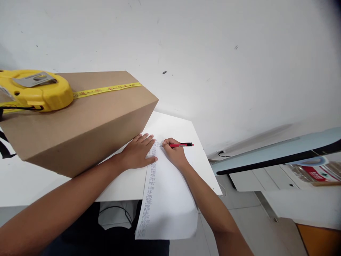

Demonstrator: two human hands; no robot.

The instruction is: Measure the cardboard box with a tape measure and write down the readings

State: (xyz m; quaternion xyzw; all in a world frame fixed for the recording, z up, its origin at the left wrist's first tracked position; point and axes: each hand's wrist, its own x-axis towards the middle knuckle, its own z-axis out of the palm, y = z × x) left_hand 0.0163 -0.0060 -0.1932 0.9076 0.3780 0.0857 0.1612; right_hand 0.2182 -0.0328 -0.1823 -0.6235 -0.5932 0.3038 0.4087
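A white paper sheet (170, 199) with a column of small handwriting down its left side lies on the white table (183, 129) and hangs over the front edge. My left hand (138, 153) rests flat on the sheet's upper left part, fingers stretched out. My right hand (173, 153) grips a red pen (181, 144) with its tip on the paper at the top of the written column. A large cardboard box (80, 121) stands just left of my left hand.
A yellow tape measure case (34, 90) lies on the box top, beside yellow printed tape (106, 89). A white wall (213, 53) rises behind the table. To the right stand another table edge (279, 153), a roll of clear tape (309, 162) and white furniture.
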